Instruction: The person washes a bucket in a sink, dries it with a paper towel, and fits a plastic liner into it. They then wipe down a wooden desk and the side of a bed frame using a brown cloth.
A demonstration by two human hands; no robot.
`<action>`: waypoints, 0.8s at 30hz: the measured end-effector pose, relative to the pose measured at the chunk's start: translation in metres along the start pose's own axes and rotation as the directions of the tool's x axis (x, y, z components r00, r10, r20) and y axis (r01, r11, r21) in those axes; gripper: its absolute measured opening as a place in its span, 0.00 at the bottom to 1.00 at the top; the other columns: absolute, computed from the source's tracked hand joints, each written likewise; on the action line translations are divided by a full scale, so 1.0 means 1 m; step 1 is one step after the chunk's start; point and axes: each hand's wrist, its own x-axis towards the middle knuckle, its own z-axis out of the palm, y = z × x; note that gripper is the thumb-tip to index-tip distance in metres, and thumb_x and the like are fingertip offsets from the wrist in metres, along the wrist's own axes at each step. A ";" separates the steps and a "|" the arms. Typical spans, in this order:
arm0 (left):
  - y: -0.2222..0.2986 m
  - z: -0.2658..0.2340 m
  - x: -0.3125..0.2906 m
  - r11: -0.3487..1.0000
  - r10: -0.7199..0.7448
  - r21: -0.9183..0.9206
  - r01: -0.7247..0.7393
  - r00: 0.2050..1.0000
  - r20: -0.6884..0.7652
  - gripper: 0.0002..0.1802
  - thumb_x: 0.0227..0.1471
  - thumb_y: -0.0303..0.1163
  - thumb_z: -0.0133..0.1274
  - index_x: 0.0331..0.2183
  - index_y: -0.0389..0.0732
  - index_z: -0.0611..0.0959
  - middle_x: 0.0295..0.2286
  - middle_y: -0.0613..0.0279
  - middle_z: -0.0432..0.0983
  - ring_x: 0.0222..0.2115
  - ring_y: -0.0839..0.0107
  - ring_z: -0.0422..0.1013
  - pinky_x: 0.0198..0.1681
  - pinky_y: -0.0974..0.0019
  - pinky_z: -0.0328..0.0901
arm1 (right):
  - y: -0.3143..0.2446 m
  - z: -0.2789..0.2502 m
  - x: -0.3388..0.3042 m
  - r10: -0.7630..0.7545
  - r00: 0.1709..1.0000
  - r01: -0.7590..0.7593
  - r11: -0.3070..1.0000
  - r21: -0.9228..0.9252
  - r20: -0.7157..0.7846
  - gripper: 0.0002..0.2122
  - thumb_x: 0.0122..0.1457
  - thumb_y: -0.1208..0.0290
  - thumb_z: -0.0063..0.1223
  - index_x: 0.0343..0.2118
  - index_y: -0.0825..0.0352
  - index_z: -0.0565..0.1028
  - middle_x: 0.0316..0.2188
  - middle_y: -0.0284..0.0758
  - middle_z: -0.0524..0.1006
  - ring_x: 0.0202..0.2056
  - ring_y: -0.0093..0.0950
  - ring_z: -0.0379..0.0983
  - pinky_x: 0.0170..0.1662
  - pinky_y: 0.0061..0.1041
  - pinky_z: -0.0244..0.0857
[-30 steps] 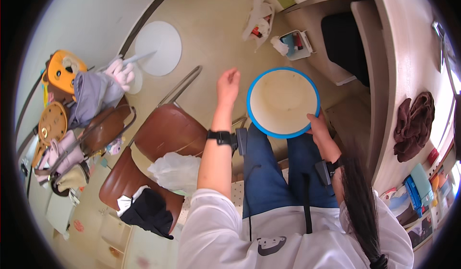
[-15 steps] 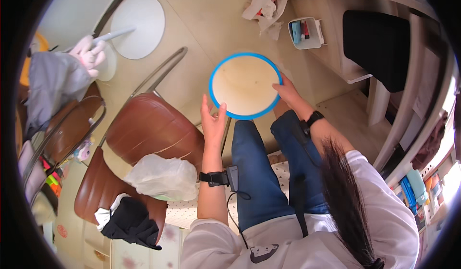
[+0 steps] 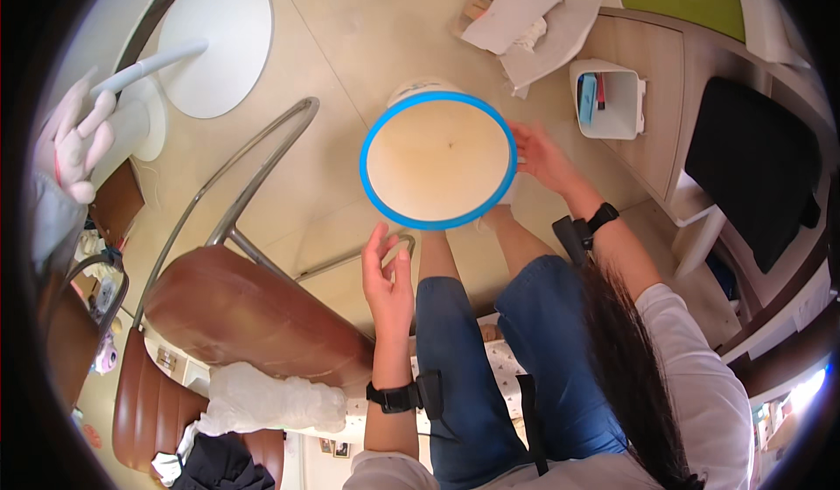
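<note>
A round, cream-coloured piece with a bright blue rim [image 3: 441, 224] is in front of my legs; whether it is a lid, a stool top or a tub I cannot tell. A whitish part with dark markings shows past its far edge. My left hand [image 3: 388, 280] is just below the rim's near left side, apart from it, fingers spread and nothing in them. At the rim's right side is my right hand [image 3: 544, 159], slightly blurred, its fingers stretched out at the blue edge. Dark straps with small boxes circle both wrists.
To my left stands a brown chair [image 3: 254, 311] with a metal frame and a white plastic bag [image 3: 271, 398]. A white round base [image 3: 219, 44] is farther left. Ahead right are white paper packaging [image 3: 551, 26] and a white bin [image 3: 612, 105]; a black chair [image 3: 748, 171] stands right.
My right thumb no longer lies over the rim; that hand has come away to the rim's outer side. My left hand sits lower, farther from the rim. The whole view has shifted.
</note>
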 end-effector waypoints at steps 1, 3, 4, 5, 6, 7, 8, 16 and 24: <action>0.004 -0.001 0.001 1.000 -0.023 -0.009 0.023 1.000 -0.017 0.26 0.59 0.24 0.48 0.59 0.35 0.65 0.56 0.52 0.64 0.52 0.64 0.67 0.53 0.64 0.63 | 0.005 -0.015 0.012 -0.104 0.993 0.109 0.988 0.110 -0.054 0.30 0.65 0.43 0.35 0.65 0.56 0.57 0.59 0.30 0.66 0.58 0.27 0.61 0.57 0.37 0.59; 0.001 -0.003 0.001 0.998 -0.050 -0.046 0.048 0.997 -0.054 0.25 0.60 0.25 0.47 0.58 0.35 0.66 0.55 0.52 0.66 0.52 0.65 0.67 0.53 0.64 0.64 | 0.013 -0.034 0.050 -0.199 0.975 0.217 0.953 0.211 -0.103 0.30 0.65 0.43 0.35 0.65 0.56 0.57 0.60 0.29 0.64 0.60 0.29 0.59 0.58 0.39 0.58; -0.001 -0.002 0.002 0.998 -0.043 -0.048 0.041 0.997 -0.056 0.25 0.60 0.25 0.47 0.58 0.35 0.66 0.55 0.52 0.66 0.52 0.65 0.67 0.53 0.64 0.64 | 0.012 -0.044 0.070 -0.147 0.942 0.173 0.983 0.062 -0.302 0.30 0.65 0.43 0.36 0.65 0.57 0.57 0.62 0.29 0.63 0.62 0.31 0.56 0.59 0.41 0.57; -0.002 -0.002 0.003 0.997 -0.044 -0.070 0.040 0.997 -0.056 0.24 0.59 0.25 0.48 0.57 0.36 0.67 0.55 0.54 0.66 0.51 0.66 0.68 0.51 0.65 0.65 | 0.011 -0.053 0.090 -0.119 0.863 0.095 0.993 -0.073 -0.492 0.31 0.65 0.44 0.38 0.65 0.57 0.57 0.63 0.29 0.61 0.64 0.32 0.54 0.59 0.43 0.56; -0.002 0.000 0.007 0.996 -0.041 -0.085 0.037 0.998 -0.045 0.24 0.58 0.25 0.49 0.56 0.36 0.68 0.54 0.55 0.66 0.51 0.67 0.68 0.49 0.67 0.66 | 0.015 -0.068 0.112 -0.123 0.858 0.103 0.992 -0.068 -0.498 0.31 0.65 0.44 0.38 0.65 0.57 0.57 0.63 0.29 0.61 0.64 0.32 0.54 0.59 0.43 0.56; 0.003 0.003 0.011 0.996 -0.047 -0.080 0.044 0.998 -0.035 0.23 0.58 0.25 0.49 0.56 0.36 0.69 0.54 0.56 0.67 0.51 0.66 0.68 0.49 0.67 0.66 | 0.020 -0.085 0.135 -0.336 0.766 0.156 0.925 -0.347 -0.549 0.31 0.62 0.44 0.41 0.63 0.59 0.60 0.61 0.37 0.63 0.61 0.39 0.57 0.59 0.41 0.56; -0.001 0.003 0.014 0.996 -0.048 -0.074 0.045 0.998 -0.044 0.23 0.58 0.25 0.49 0.56 0.36 0.69 0.54 0.56 0.67 0.51 0.66 0.68 0.49 0.67 0.66 | 0.020 -0.090 0.153 -0.436 0.725 0.170 0.864 -0.475 -0.534 0.31 0.61 0.44 0.43 0.62 0.60 0.62 0.60 0.41 0.65 0.60 0.42 0.59 0.59 0.40 0.57; 0.006 0.001 0.001 0.990 -0.070 -0.124 0.068 0.997 -0.016 0.22 0.61 0.29 0.48 0.56 0.35 0.69 0.50 0.53 0.71 0.48 0.67 0.70 0.51 0.65 0.65 | 0.055 -0.114 0.123 -0.453 0.797 0.070 0.726 -0.684 -0.399 0.15 0.60 0.66 0.50 0.47 0.66 0.77 0.35 0.42 0.76 0.40 0.36 0.72 0.46 0.32 0.65; 0.060 -0.008 -0.062 0.975 -0.096 -0.193 0.111 0.992 0.083 0.19 0.60 0.27 0.50 0.53 0.34 0.72 0.48 0.53 0.73 0.48 0.69 0.71 0.52 0.69 0.65 | -0.094 0.042 -0.073 -0.563 0.691 0.481 0.826 -0.293 -0.454 0.12 0.64 0.72 0.44 0.45 0.69 0.78 0.37 0.26 0.77 0.37 0.16 0.69 0.42 0.18 0.63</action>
